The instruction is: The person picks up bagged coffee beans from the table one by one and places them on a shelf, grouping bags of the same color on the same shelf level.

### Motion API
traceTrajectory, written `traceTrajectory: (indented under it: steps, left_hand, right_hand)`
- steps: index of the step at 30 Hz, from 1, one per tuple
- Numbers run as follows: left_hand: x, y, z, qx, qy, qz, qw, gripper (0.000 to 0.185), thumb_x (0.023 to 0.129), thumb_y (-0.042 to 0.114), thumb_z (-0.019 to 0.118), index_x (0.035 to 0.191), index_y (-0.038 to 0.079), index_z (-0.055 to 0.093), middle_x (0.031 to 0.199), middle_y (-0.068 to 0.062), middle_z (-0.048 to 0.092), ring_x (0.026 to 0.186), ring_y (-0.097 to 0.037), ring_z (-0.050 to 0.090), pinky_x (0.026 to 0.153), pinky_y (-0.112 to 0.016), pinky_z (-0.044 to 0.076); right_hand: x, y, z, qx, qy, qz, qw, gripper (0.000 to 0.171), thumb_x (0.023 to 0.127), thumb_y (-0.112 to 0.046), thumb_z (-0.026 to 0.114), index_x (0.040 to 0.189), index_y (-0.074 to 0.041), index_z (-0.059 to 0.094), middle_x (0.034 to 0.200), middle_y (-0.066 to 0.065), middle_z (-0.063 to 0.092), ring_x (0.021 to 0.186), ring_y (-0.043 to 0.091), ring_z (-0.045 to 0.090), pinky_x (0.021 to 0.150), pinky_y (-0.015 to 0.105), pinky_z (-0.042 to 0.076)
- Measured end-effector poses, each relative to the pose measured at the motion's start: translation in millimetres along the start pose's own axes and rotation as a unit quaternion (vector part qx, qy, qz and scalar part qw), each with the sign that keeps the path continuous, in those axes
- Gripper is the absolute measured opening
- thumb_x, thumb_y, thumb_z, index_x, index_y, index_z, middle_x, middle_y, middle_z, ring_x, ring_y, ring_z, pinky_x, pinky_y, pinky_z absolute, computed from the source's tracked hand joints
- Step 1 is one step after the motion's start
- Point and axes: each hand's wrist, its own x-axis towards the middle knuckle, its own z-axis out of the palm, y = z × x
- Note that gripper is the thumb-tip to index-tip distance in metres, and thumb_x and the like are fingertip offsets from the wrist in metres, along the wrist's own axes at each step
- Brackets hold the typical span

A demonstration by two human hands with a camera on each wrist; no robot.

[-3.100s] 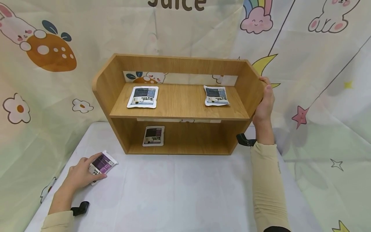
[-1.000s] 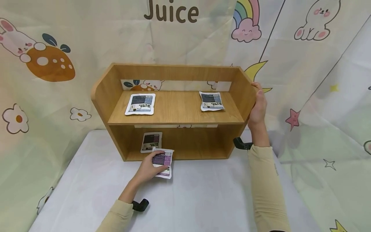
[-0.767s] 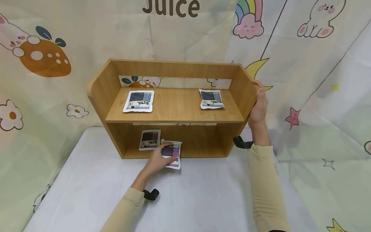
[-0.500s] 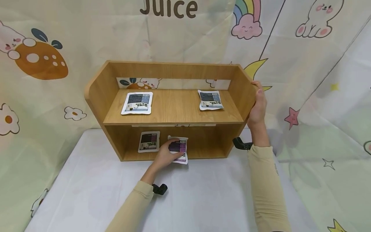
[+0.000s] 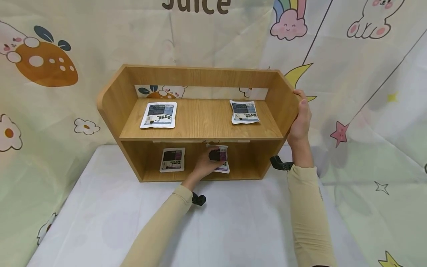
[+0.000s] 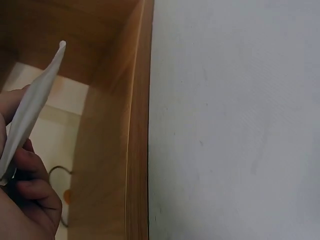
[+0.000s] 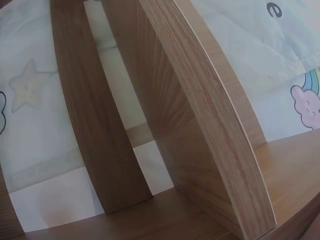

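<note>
In the head view my left hand (image 5: pixel 204 163) pinches a purple-and-white packet (image 5: pixel 223 157) inside the lower compartment of a two-tier wooden shelf (image 5: pixel 200 133). The left wrist view shows this packet (image 6: pixel 35 107) nearly edge-on and tilted, with fingers on both sides of it. To its left, a similar dark purple packet (image 5: pixel 172 160) lies on the lower board. On the upper board, a blue-and-white packet (image 5: pixel 159 115) lies at the left and another blue-and-white packet (image 5: pixel 244 112) at the right. My right hand (image 5: pixel 301 122) grips the shelf's right side panel from outside.
The shelf stands on a table with a white cover (image 5: pixel 240 222). Behind it hangs a cartoon-printed cloth (image 5: pixel 217 40). The upper board (image 5: pixel 203 116) overhangs the left hand, and the left side panel (image 5: pixel 116 107) bounds the compartments.
My left hand has carried the purple packet from the table at the left, rightward past the dark purple packet, and into the lower compartment. The right hand has stayed on the side panel.
</note>
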Motion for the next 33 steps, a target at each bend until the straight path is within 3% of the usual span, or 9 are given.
traceTrajectory:
  steps: [7,14,19,24,33]
  left_hand:
    - [20.3,0.9,10.8,0.006,-0.022,-0.003,0.9997,0.063,0.084,0.032,0.077,0.137,0.012,0.051,0.141,-0.005,0.044,0.130,-0.022,0.040,0.103,-0.039,0.038]
    - [37.5,15.4,21.3,0.004,-0.053,-0.037,0.9979,0.064,0.087,0.045,0.071,0.140,0.017,0.048,0.139,-0.003,0.044,0.124,-0.020,0.043,0.098,-0.036,0.042]
    - [47.7,26.6,35.5,-0.033,-0.078,-0.046,0.9954,0.067,0.086,0.047,0.071,0.142,0.018,0.047,0.133,-0.003,0.047,0.117,-0.018,0.047,0.092,-0.033,0.046]
    - [52.2,26.7,48.9,-0.094,-0.097,-0.077,0.9879,0.070,0.085,0.039,0.075,0.143,0.016,0.044,0.129,-0.003,0.050,0.111,-0.018,0.052,0.088,-0.032,0.048]
    - [51.7,22.3,60.5,-0.058,-0.091,-0.071,0.9916,0.069,0.081,0.040,0.078,0.140,0.017,0.049,0.137,-0.002,0.043,0.123,-0.023,0.041,0.099,-0.037,0.040]
  right_hand:
    - [-1,-3,7,-0.002,-0.005,0.004,1.000,0.045,0.104,-0.038,0.024,0.132,-0.020,0.054,0.128,0.009,0.048,0.112,0.022,0.042,0.091,0.039,0.030]
    - [5,-5,8,-0.007,-0.009,0.010,1.000,0.044,0.103,-0.039,0.025,0.131,-0.022,0.055,0.130,0.007,0.047,0.115,0.021,0.041,0.093,0.039,0.028]
    - [3,-7,6,-0.001,0.002,0.017,1.000,0.044,0.103,-0.038,0.025,0.130,-0.022,0.055,0.131,0.006,0.047,0.116,0.020,0.040,0.094,0.039,0.027]
    - [0,-6,4,0.002,0.014,0.022,1.000,0.044,0.103,-0.036,0.025,0.129,-0.022,0.057,0.131,0.006,0.048,0.115,0.021,0.041,0.094,0.038,0.028]
    - [-1,-4,2,0.010,0.011,0.021,1.000,0.044,0.102,-0.038,0.026,0.130,-0.022,0.056,0.132,0.006,0.047,0.117,0.022,0.041,0.095,0.038,0.028]
